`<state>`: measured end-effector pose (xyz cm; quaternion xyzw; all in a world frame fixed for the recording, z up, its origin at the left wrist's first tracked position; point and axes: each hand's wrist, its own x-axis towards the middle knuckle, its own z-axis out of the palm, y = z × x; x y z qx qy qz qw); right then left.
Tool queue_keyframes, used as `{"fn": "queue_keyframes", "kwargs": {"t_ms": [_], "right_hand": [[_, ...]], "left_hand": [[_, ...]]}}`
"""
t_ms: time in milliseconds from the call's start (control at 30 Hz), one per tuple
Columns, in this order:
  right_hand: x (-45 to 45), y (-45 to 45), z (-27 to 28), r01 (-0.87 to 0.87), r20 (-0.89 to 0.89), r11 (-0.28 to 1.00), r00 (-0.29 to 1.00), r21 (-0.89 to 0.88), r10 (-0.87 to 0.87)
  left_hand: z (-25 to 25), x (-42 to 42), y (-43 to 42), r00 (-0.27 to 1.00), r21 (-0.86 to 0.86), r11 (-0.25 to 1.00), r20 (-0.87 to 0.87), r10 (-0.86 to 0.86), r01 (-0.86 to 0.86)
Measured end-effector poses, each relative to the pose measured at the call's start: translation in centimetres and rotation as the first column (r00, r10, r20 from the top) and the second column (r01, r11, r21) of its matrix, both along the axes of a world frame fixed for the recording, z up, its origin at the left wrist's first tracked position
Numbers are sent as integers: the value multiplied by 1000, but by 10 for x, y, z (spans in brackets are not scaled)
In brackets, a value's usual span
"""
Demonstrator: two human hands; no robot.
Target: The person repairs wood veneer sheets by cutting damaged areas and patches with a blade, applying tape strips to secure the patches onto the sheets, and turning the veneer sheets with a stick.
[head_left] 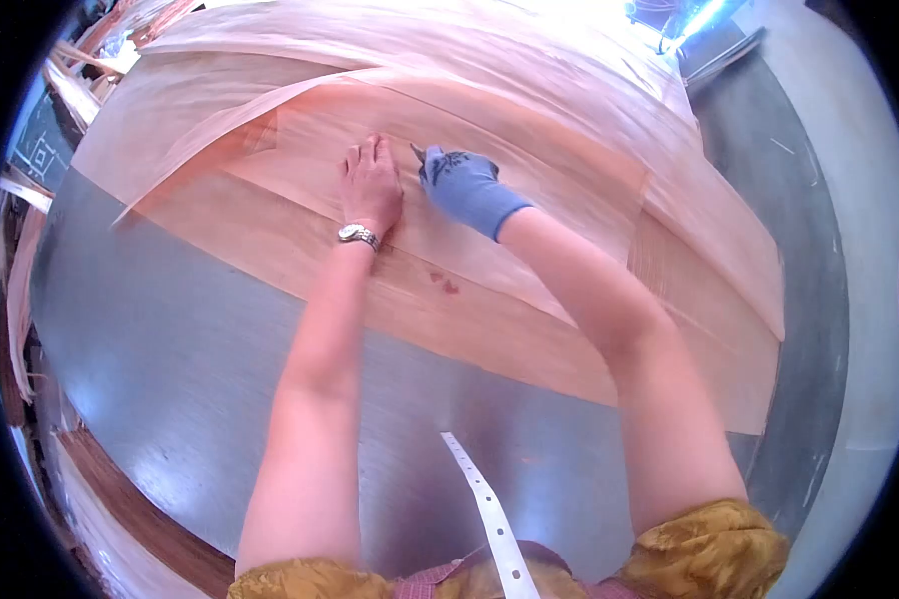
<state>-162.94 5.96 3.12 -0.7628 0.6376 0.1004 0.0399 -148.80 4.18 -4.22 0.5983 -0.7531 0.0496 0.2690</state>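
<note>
Thin sheets of wood veneer (469,329) lie overlapped on a grey metal table. My bare left hand (372,185), with a watch on its wrist, lies flat on the veneer, fingers stretched away from me. Just right of it is my right hand (459,182) in a blue-grey glove, its fingers closed round a small dark pointed tool (418,153) whose tip is near the veneer surface. Most of the tool is hidden in the glove. Small reddish marks show on the veneer below my hands.
The grey table surface (200,349) shows nearer to me. A white strip with holes (484,499) hangs in front of my body. Veneer scraps stand at the far left, brown wood (140,509) lies beyond the lower left edge, and a bright lamp (699,20) shines at the top right.
</note>
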Motion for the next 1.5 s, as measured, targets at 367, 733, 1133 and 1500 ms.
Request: {"fn": "queue_keyframes", "kwargs": {"t_ms": [367, 733, 1133, 1500], "right_hand": [[10, 37, 8, -80, -13, 988, 997, 134, 82], [-30, 137, 0, -57, 203, 985, 979, 165, 23], [-197, 201, 29, -243, 104, 932, 969, 268, 223], [-330, 174, 59, -324, -167, 945, 931, 34, 325]], "left_hand": [[10, -1, 3, 1000, 121, 993, 1, 6, -6], [42, -34, 11, 962, 465, 844, -87, -259, 269], [-5, -73, 65, 987, 233, 969, 114, -115, 86], [-10, -74, 63, 987, 86, 993, 136, -88, 77]]}}
